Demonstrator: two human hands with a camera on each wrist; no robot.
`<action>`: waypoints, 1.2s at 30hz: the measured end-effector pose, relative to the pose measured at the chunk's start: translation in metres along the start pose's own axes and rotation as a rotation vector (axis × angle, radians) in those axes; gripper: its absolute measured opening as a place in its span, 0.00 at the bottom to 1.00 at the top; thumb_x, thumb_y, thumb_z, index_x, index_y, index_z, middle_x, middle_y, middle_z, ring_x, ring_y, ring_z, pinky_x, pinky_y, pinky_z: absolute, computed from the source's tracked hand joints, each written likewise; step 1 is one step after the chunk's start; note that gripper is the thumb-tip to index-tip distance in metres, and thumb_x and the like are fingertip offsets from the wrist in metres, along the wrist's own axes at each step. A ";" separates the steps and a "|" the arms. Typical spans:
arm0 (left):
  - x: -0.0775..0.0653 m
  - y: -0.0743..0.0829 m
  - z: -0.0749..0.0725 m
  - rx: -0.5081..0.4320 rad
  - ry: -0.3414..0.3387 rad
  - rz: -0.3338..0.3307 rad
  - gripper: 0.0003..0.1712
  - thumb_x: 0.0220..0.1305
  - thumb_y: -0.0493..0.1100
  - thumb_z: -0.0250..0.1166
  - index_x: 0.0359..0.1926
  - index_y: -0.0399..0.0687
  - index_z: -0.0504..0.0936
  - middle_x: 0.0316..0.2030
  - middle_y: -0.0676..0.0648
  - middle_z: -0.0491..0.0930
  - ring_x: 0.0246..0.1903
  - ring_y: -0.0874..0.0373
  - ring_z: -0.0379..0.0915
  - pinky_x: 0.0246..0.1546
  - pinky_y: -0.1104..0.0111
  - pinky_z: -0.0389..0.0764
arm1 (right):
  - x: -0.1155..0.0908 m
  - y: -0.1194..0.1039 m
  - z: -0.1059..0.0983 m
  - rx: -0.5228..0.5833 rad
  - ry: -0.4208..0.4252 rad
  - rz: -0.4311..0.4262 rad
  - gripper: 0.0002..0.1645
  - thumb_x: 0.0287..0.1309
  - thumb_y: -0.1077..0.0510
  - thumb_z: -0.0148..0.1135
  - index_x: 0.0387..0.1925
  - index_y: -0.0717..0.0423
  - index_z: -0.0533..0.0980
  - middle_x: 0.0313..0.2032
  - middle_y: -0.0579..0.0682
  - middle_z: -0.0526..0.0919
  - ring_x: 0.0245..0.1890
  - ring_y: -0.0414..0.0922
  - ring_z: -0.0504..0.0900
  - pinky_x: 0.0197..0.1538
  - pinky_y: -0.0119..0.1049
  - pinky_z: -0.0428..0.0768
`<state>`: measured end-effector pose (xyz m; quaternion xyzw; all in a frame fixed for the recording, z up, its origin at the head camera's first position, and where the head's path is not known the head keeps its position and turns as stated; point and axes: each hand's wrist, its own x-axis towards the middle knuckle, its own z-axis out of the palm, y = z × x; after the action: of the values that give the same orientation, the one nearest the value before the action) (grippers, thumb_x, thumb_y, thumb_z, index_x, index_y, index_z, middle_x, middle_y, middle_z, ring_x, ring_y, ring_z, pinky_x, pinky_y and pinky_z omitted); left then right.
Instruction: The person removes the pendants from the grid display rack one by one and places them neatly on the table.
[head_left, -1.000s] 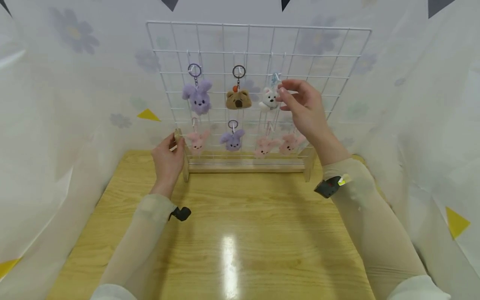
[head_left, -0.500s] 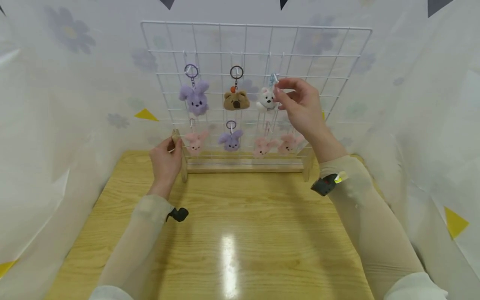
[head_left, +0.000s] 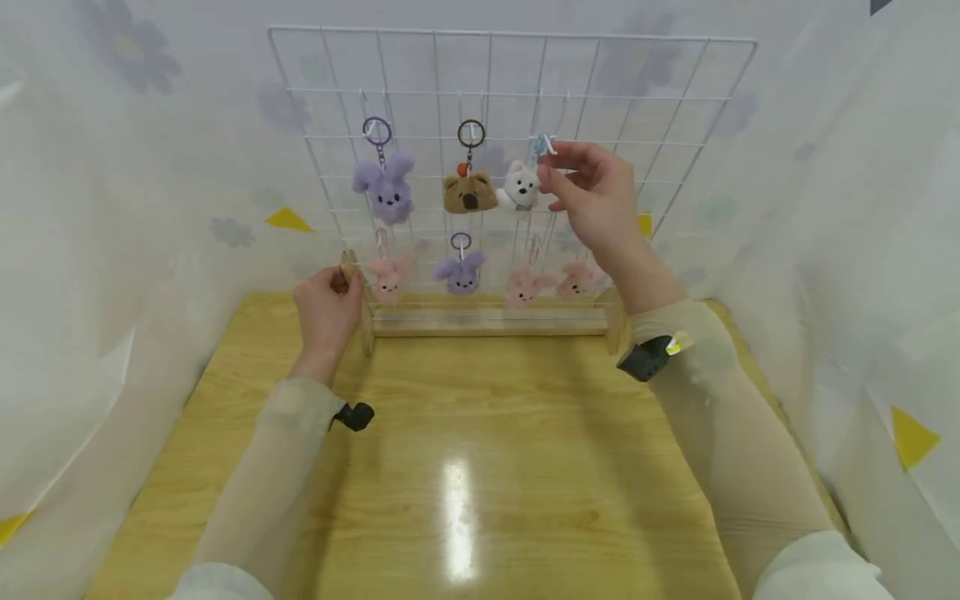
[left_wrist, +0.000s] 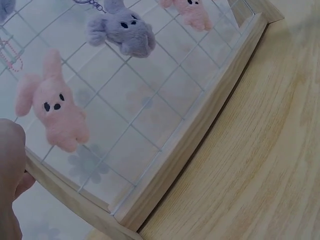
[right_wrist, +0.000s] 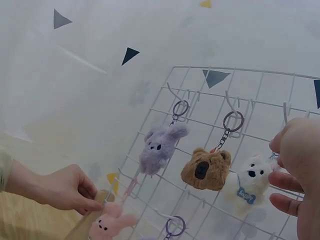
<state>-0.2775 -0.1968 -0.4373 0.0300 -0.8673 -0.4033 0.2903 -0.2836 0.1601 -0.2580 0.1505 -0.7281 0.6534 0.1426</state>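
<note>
The small white fuzzy dog toy (head_left: 517,189) was up on the white wire grid (head_left: 517,35), and its light blue strap (head_left: 539,148) went up to a bent white hook (head_left: 551,147) at its one o'clock. My right hand (head_left: 602,200) was at the dog's three o'clock, fingers bent right by its cheek and strap. My own fingers got in the way, so I could not tell if I was pinching the strap or only touching the toy. My left hand (head_left: 327,307), at the dog's eight o'clock, gripped the stand's pale wooden side post (left_wrist: 75,195).

The hook's tip poked out close to my finger. If I pulled straight at the dog, I think the strap could snag there and tug the grid over. With my left hand loose, the stand might tip.

The dog sat just beside the round brown plush bear head (head_left: 470,197), so a push toward nine o'clock could set the bear swinging. And if the strap slid off in weak fingers, the dog could drop toward six o'clock, onto the pink plush bunny (head_left: 525,289) or the shiny yellow wood table (head_left: 525,408).
</note>
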 end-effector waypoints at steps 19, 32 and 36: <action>-0.001 0.001 -0.004 -0.018 -0.024 -0.051 0.17 0.75 0.43 0.65 0.43 0.30 0.89 0.35 0.35 0.88 0.33 0.45 0.86 0.37 0.55 0.89 | 0.002 -0.003 0.013 0.024 0.067 0.086 0.12 0.70 0.62 0.70 0.52 0.61 0.82 0.42 0.50 0.84 0.34 0.44 0.80 0.35 0.31 0.82; 0.001 -0.001 -0.002 -0.007 0.017 -0.007 0.16 0.74 0.42 0.66 0.39 0.32 0.90 0.31 0.37 0.88 0.29 0.46 0.85 0.34 0.55 0.88 | 0.005 -0.003 0.014 0.027 0.106 0.012 0.07 0.69 0.61 0.71 0.43 0.62 0.85 0.39 0.53 0.88 0.28 0.46 0.83 0.31 0.31 0.82; 0.001 0.000 -0.002 -0.019 0.014 -0.001 0.16 0.74 0.42 0.66 0.39 0.31 0.90 0.31 0.36 0.88 0.29 0.45 0.85 0.34 0.55 0.87 | 0.005 -0.004 0.011 0.071 0.102 0.015 0.07 0.70 0.65 0.69 0.45 0.67 0.84 0.39 0.54 0.89 0.27 0.45 0.82 0.29 0.29 0.82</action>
<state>-0.2772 -0.1985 -0.4356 0.0304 -0.8613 -0.4116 0.2963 -0.2867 0.1487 -0.2532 0.1165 -0.6972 0.6867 0.1694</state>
